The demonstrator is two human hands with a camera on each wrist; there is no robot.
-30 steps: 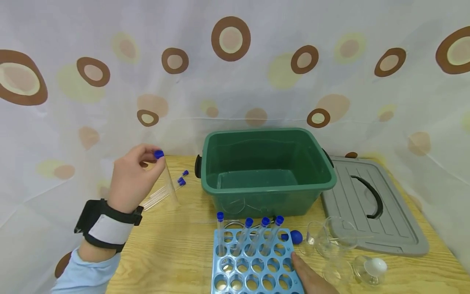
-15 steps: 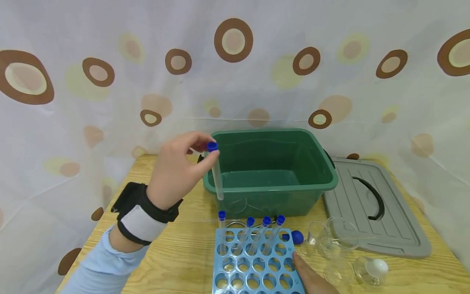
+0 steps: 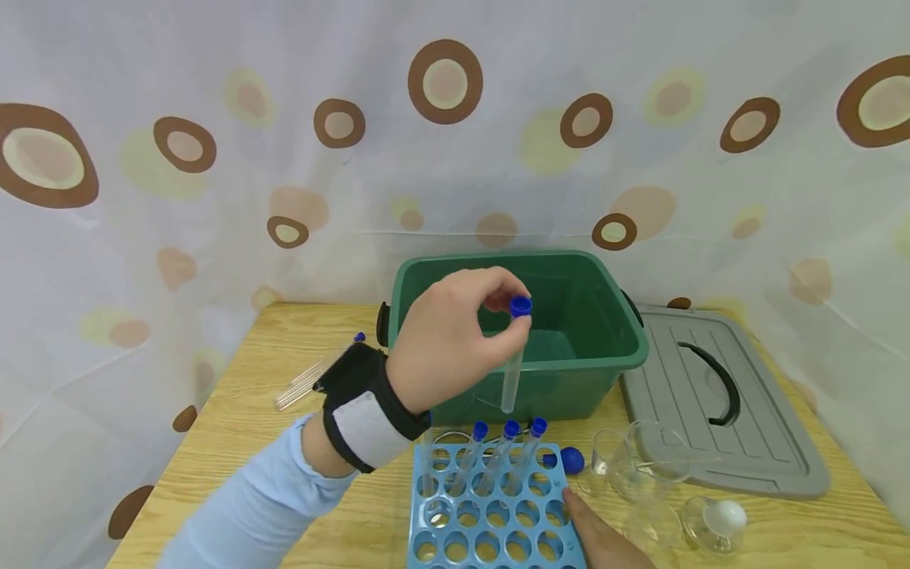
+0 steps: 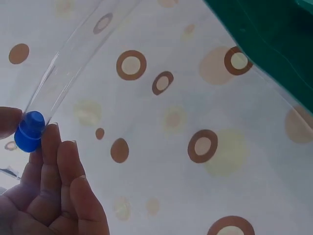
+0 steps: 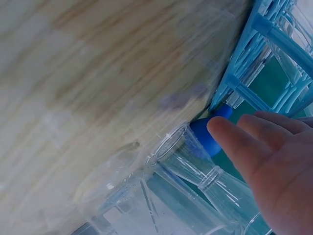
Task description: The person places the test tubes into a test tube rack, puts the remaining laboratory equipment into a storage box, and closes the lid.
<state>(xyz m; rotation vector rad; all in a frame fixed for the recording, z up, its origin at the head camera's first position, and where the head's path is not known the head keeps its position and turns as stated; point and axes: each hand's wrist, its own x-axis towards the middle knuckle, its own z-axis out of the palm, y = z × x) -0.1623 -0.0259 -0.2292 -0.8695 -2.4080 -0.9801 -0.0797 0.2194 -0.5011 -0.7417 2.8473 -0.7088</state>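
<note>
- Rightward since the earlier frame, the left hand [image 3: 455, 336] has carried a test tube [image 3: 512, 381] from the near left corner of the green bin [image 3: 569, 364] to the middle of its front; the right hand [image 3: 604, 537] and the blue rack [image 3: 471, 531] look unmoved.
- Thumb and fingertips of the left hand are clamped on the tube's blue cap [image 3: 521, 307]; the tube hangs cap up, tilted slightly, its lower end before the bin's front wall and above the far side of the rack, apart from it.
- Fingers of the right hand lie straight and close together against the rack's right side.
- Three capped tubes [image 3: 495, 466] lean in the rack; a fourth tube [image 3: 427, 466] stands left of them, its top hidden behind the left wrist's strap [image 3: 366, 419].
- Right of the rack are a blue bulb [image 3: 572, 461], near the right hand, and clear glassware [image 3: 650, 462], one piece with a white top [image 3: 725, 518].
- Thin clear tubes [image 3: 304, 385] lie on the wooden table [image 3: 242, 442] left of the bin, near a small blue cap.
- Beside the bin, on its right, lies a gray lid [image 3: 764, 427] with a black handle [image 3: 718, 379].
</note>
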